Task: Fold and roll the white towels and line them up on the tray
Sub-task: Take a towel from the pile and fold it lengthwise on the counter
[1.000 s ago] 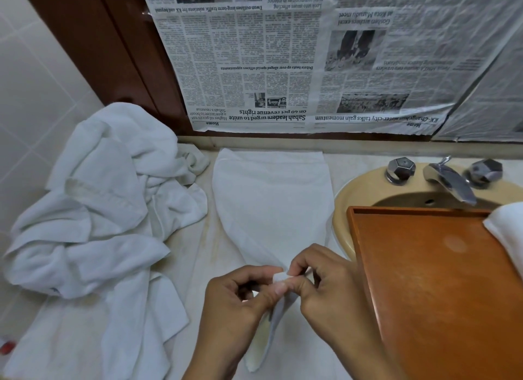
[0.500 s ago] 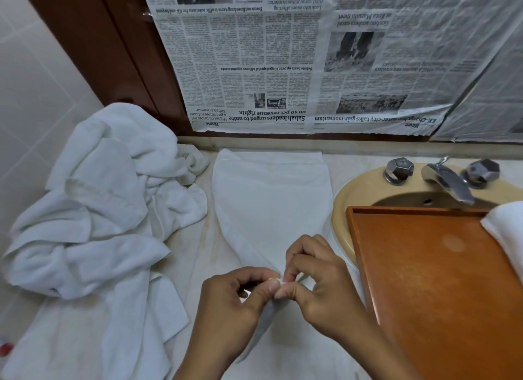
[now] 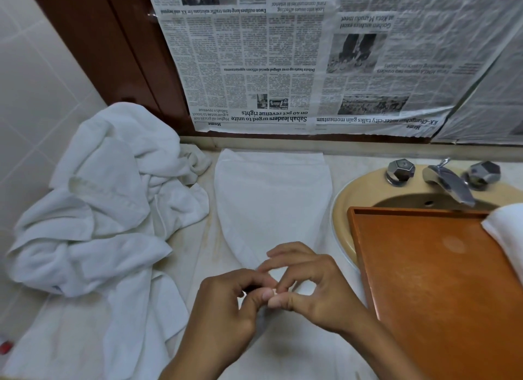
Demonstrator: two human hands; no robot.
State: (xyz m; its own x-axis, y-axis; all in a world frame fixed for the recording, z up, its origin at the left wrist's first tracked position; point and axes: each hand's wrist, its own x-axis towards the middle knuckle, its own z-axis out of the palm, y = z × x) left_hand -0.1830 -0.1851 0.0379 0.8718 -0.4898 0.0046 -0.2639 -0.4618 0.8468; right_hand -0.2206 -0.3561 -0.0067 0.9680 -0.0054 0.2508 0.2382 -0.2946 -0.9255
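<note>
A folded white towel (image 3: 271, 198) lies flat on the counter, narrowing to a point toward me. My left hand (image 3: 226, 314) and my right hand (image 3: 314, 292) meet at that near tip, thumbs and fingers pinching the small start of a roll. The tip itself is mostly hidden under my fingers. An orange-brown wooden tray (image 3: 435, 280) rests over the sink at the right. A white towel (image 3: 506, 232) sits on the tray's far right, cut off by the frame edge.
A heap of crumpled white towels (image 3: 102, 210) fills the left of the counter. A beige sink (image 3: 353, 198) with a chrome tap (image 3: 450, 184) sits behind the tray. Newspaper (image 3: 311, 57) covers the wall behind.
Both hands have shifted slightly away from me along the towel, turning its tip over. The loose pointed end that hung below my fingers is now tucked under them.
</note>
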